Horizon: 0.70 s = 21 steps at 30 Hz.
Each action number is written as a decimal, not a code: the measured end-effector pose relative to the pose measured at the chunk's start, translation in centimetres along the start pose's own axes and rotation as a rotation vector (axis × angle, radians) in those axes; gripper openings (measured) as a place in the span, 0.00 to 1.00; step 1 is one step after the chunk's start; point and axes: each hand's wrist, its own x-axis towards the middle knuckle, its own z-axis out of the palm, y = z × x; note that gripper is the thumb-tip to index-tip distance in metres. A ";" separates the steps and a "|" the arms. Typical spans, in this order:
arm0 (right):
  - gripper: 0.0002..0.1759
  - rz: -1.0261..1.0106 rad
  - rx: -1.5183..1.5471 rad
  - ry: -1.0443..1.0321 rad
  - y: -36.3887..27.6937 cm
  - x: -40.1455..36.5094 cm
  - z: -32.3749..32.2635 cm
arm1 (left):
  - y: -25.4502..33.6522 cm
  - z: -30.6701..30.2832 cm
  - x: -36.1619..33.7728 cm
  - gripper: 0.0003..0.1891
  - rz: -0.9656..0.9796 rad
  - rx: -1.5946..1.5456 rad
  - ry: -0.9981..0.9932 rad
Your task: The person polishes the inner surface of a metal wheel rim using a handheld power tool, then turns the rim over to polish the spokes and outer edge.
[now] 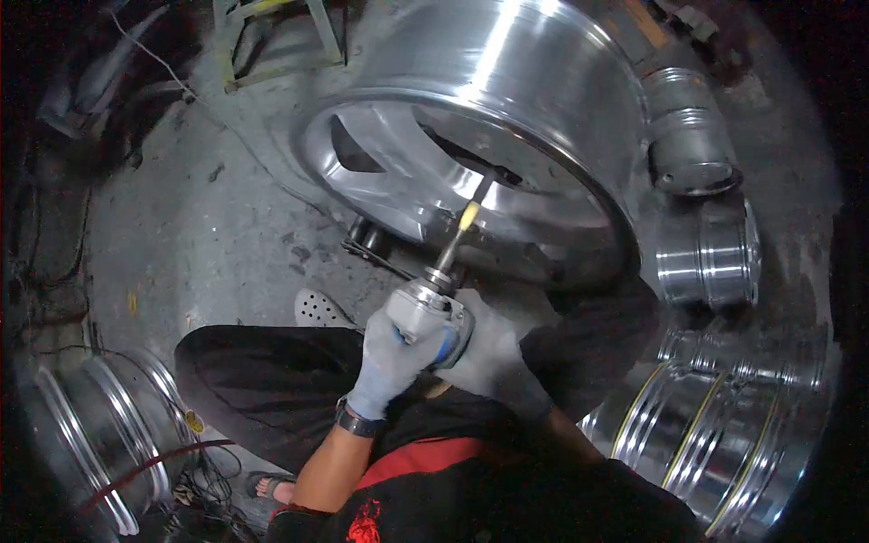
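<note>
My left hand (390,362), in a pale work glove, wraps round the body of a die grinder (421,312). On its other side my right hand (489,348), gloved too, is closed round the same tool. A slim shaft with a yellow section (470,215) runs forward from the grinder, and its dark tip overlaps a spoke of the big alloy wheel rim (534,63). That rim lies tilted in front of me, its spoked face turned towards my hands. Its barrel is bright and shiny.
More metal rims stand at the right (706,253) and lower right (697,434), with others at the lower left (104,425). A green metal stand (281,68) is at the back. A thin cable (240,136) crosses the concrete floor; cords (204,489) lie tangled near my foot.
</note>
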 end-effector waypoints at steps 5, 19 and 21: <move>0.35 0.041 -0.043 -0.101 -1.8 1.0 -0.7 | -0.9 -0.6 -0.1 0.17 -0.032 -0.165 0.052; 0.36 0.037 -0.084 -0.067 -0.1 0.0 -0.1 | -1.5 -0.2 0.0 0.17 -0.039 -0.111 0.043; 0.36 0.034 -0.089 -0.041 0.1 -0.1 0.0 | -1.3 -0.3 0.1 0.17 0.005 -0.054 0.007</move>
